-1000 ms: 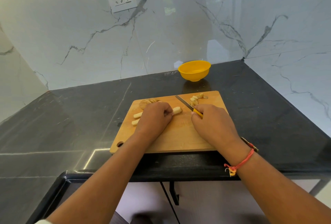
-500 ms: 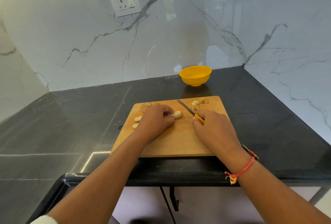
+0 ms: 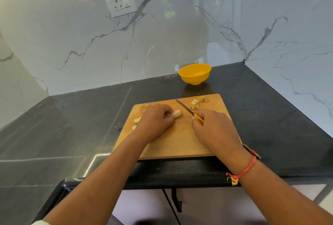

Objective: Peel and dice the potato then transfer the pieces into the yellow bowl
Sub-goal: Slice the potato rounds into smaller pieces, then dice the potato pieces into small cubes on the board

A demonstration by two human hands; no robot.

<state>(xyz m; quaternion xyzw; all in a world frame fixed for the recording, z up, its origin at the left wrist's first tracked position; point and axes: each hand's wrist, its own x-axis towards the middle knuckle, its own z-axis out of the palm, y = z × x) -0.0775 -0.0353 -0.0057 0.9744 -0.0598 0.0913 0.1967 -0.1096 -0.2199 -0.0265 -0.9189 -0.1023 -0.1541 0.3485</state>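
On cutting board (image 3: 180,140), left side: potato strips (image 3: 177,113) lie under left hand (image 3: 156,122), fingers curled round bundle, cut end exposed. Knife (image 3: 184,106) just beside it, apart. Diced pieces (image 3: 195,104) at far corner. Right hand (image 3: 214,129) clamps handle. Yellow bowl (image 3: 195,73) behind board. Advice: tuck fingertips, blade square, even cuts.

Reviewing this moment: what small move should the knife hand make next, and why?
Probably bring the knife down across the potato strip end that sticks out past the left hand. The right hand holds the blade just right of it, a few diced pieces lie on the cutting board, and the yellow bowl looks empty.
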